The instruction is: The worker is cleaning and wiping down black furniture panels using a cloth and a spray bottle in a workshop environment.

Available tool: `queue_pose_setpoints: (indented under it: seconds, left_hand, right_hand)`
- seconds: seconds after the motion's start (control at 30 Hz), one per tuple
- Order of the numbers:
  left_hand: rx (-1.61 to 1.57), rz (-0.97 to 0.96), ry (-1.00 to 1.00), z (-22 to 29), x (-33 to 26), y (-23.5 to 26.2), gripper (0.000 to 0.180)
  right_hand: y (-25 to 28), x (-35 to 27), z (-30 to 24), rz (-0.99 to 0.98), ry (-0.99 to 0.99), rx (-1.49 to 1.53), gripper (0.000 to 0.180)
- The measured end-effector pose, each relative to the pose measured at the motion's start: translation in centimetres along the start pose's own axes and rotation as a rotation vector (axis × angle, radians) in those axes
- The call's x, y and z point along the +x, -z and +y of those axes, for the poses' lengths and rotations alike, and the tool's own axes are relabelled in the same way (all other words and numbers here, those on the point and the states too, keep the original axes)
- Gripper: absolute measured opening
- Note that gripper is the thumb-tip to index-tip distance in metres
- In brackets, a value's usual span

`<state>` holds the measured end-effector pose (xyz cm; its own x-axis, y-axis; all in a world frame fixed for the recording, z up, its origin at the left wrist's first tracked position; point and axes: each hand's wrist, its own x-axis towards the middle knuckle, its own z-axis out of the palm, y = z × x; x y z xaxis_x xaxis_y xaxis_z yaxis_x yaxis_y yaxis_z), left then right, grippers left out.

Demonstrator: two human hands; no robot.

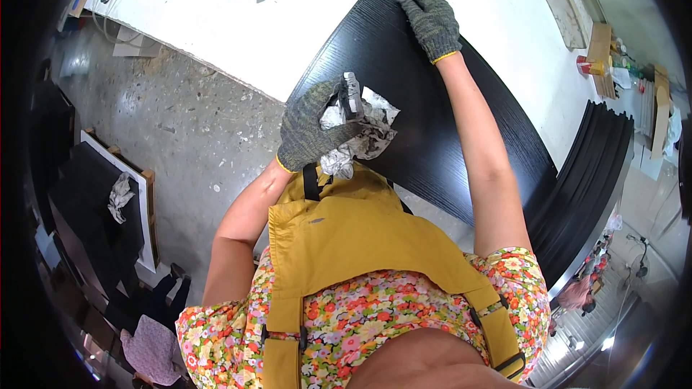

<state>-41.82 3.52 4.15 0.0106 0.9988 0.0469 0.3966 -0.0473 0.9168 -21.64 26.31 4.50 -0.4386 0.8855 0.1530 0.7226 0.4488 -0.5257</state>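
Head view: black panel (425, 115) lies flat on the white desk (238, 21), overhanging its near edge. Left hand (313, 126), gloved, is clenched around a crumpled stained rag (360, 133) at the panel's near edge. Right hand (431, 21), fingers spread, presses the far corner flat. I judge wiping in hand; next stroke needs the far hand's firm hold. Stacked black panels (584, 187) sit right of the right forearm.
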Motion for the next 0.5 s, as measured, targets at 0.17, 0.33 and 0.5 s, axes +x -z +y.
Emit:
queue_pose_setpoints:
  seconds: [0.17,0.33,0.5]
  left_hand:
    - [0.002,-0.021,0.013,0.1,0.1,0.0,0.058]
    - [-0.048,0.005,-0.02,0.1,-0.1,0.1,0.057]
    - [-0.034,0.009,-0.003,-0.1,-0.2,-0.2,0.058]
  right_hand:
    - [-0.7,0.1,0.2,0.168,-0.005,-0.1,0.029]
    - [0.1,0.1,-0.4,0.017,-0.013,-0.043,0.03]
    - [-0.6,0.3,0.3,0.121,-0.032,-0.067,0.031]
